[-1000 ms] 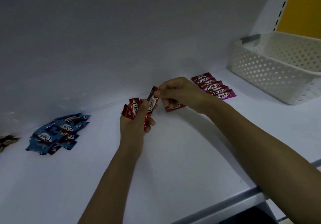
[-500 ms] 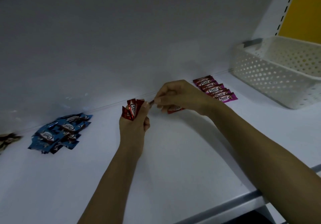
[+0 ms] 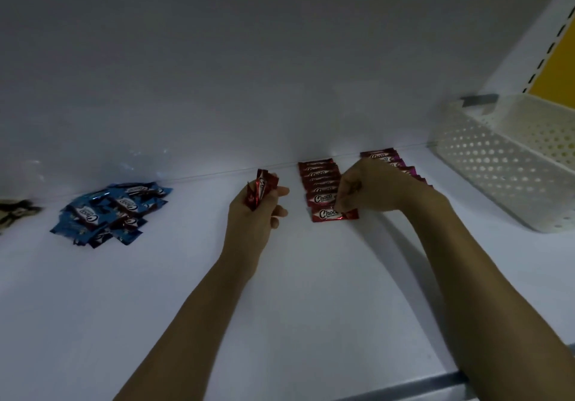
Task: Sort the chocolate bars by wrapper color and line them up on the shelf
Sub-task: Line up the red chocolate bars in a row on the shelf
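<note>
My left hand (image 3: 253,214) grips a small bunch of red-wrapped chocolate bars (image 3: 260,189) held upright above the white shelf (image 3: 280,291). To its right a row of red bars (image 3: 320,182) runs from the back wall toward me. My right hand (image 3: 373,187) pinches the right end of the nearest red bar (image 3: 329,214), which lies flat at the front of that row. A row of pink bars (image 3: 401,165) sits behind my right hand, partly hidden by it. A loose heap of blue bars (image 3: 109,210) lies at the left.
A white perforated plastic basket (image 3: 497,164) stands at the right end of the shelf. Some dark-and-gold wrappers (image 3: 15,212) show at the far left edge. The shelf's grey metal front lip (image 3: 435,383) runs along the bottom right.
My right hand has drawn one red bar from the bunch in my left hand and carried it right and down onto the shelf, at the front of the red row.
</note>
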